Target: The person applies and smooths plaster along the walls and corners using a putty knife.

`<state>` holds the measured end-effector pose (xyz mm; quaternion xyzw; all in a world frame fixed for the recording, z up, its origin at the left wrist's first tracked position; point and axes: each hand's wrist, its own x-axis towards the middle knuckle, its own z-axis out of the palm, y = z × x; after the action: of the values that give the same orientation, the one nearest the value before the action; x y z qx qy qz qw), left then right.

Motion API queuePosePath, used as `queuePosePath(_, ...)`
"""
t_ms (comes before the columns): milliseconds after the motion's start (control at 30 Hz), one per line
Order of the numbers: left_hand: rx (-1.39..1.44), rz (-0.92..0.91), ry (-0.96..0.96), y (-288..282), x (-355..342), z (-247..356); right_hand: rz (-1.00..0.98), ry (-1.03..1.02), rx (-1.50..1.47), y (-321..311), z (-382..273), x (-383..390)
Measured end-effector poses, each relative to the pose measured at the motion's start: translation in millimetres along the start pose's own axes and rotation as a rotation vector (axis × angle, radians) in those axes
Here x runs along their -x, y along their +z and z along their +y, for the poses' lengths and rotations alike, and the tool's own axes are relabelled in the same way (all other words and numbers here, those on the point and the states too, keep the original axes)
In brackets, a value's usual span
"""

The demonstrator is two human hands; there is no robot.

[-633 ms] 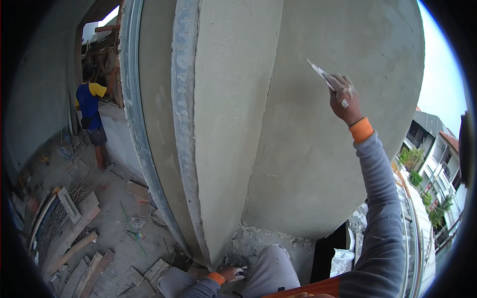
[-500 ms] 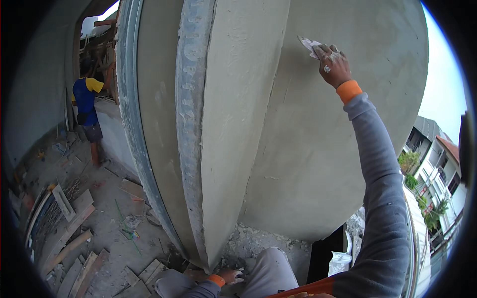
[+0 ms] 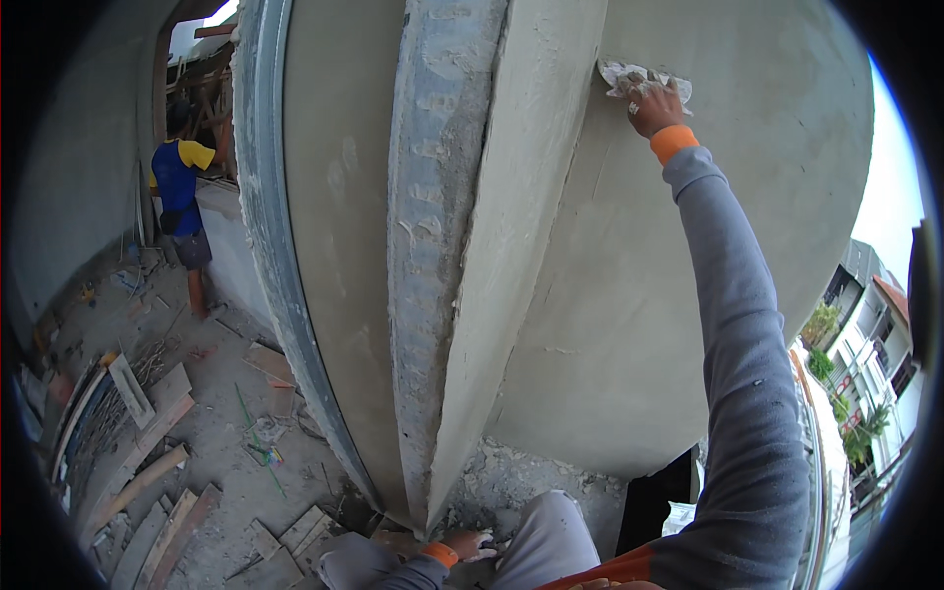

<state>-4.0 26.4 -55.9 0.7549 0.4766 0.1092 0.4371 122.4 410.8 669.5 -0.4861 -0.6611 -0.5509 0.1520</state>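
Note:
My right hand [image 3: 653, 106], in an orange cuff, grips a wide putty knife [image 3: 621, 77] smeared with pale plaster, its blade against the grey plastered wall [image 3: 639, 275] beside the inner corner with a narrow lighter strip [image 3: 521, 197]. Left of that strip runs a rough, bluish-grey edge band [image 3: 433, 197], beside a long metal channel [image 3: 270, 197]. Low between my knees, my left hand [image 3: 464, 546] is curled beside the rubble at the foot of the wall; whatever its whitish fingers hold is too small to make out.
A co-worker [image 3: 182, 197] in a blue and yellow shirt stands at an opening on the left. Boards [image 3: 147, 423], rods and debris litter the floor [image 3: 226, 462]. At right are a dark gap [image 3: 649, 501], a curved edge with railings, and houses [image 3: 875, 344] beyond.
My right hand has moved up and left to the corner, with the putty knife now laid across the wall. The view has shifted slightly; my left hand stays low.

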Motion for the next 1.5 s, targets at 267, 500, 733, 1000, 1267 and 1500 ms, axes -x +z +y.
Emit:
queuePosePath(267, -0.020, 0.088, 0.017, -8.2, 8.4, 16.2, -0.153, -0.058, -0.096, 8.8, -33.1, 36.4)
queuePosePath(500, -0.015, -0.033, -0.068, -19.7, 16.3, 29.9, -0.196, -0.105, -0.178, 27.6, -64.6, 80.0)
queuePosePath(733, 0.027, 0.023, -0.041, -9.5, 16.5, 21.7, -0.281, -0.129, -0.236, 40.8, -92.4, 103.6)
queuePosePath(1000, 0.002, 0.053, -0.031, -8.9, 18.5, 22.9, -0.226, -0.206, -0.238, 63.8, -125.7, 154.1)
queuePosePath(1267, 0.001, 0.038, -0.055, -15.2, 21.8, 30.3, -0.293, -0.242, -0.330, 76.9, -159.7, 199.3)
queuePosePath(1500, 0.006, 0.050, -0.072, -19.8, 22.9, 33.5, -0.332, -0.316, -0.384, 103.8, -205.8, 265.0)
